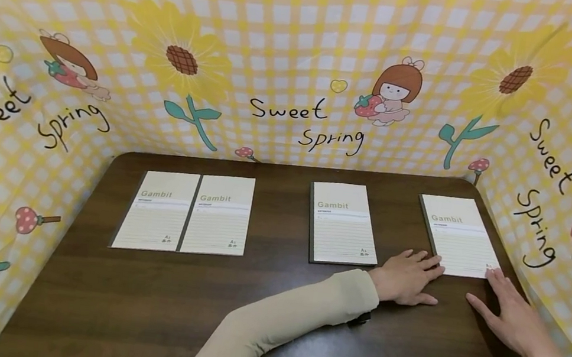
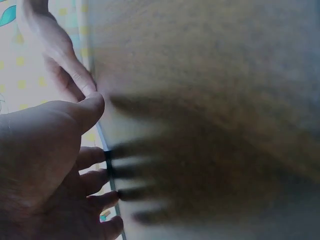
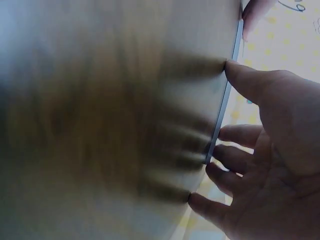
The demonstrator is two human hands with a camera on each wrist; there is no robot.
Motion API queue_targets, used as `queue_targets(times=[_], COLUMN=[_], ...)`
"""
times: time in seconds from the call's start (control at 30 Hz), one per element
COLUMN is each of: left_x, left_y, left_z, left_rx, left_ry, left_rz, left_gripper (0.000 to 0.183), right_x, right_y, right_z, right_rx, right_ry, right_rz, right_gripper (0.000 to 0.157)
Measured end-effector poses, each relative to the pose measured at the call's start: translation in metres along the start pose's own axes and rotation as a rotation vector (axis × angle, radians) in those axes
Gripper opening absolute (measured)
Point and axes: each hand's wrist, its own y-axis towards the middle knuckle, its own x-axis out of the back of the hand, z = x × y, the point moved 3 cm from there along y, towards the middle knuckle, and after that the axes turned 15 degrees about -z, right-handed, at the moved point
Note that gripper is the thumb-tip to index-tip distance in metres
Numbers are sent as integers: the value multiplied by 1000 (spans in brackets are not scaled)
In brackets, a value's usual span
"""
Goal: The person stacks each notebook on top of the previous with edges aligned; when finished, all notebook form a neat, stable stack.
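A white Gambit notebook (image 1: 463, 239) with a dark spine lies flat at the right end of the brown table. My left hand (image 1: 404, 278) rests by its lower left corner, fingers stretched to the edge and thumb spread below. At the lower right corner my right hand (image 1: 517, 323) touches the edge with extended fingers, its thumb on the tabletop side. In the right wrist view, the fingertips of the right hand (image 3: 280, 135) line up along a thin notebook edge (image 3: 229, 92). The left wrist view shows the left hand (image 2: 45, 155) with fingers apart, close to the other hand.
Another Gambit notebook (image 1: 344, 227) lies just left of my left hand. Further left, two more notebooks, one (image 1: 155, 216) and its neighbour (image 1: 217, 221), lie side by side. Yellow checked cloth (image 1: 290, 54) with cartoon prints surrounds the brown table (image 1: 141, 309) on three sides.
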Motion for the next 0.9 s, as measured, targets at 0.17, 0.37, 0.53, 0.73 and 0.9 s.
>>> queue_targets(times=[0.17, 0.37, 0.53, 0.73, 0.9], left_x=[3, 7, 9, 8, 3], left_y=[-7, -23, -39, -63, -85], left_z=[3, 5, 1, 0, 3], left_rx=[3, -4, -7, -16, -14], left_ry=[2, 17, 81, 109, 86], left_rz=[-3, -14, 10, -10, -21], left_gripper=[71, 71, 75, 76, 79], right_x=[-6, -11, -14, -19, -23], right_y=[-7, -20, -33, -49, -63], right_z=[7, 21, 37, 56, 70], right_rx=[26, 44, 57, 83, 115], right_ry=[25, 39, 59, 55, 22], right_rz=[-21, -8, -12, -30, -57], right_gripper=[94, 93, 93, 90, 88])
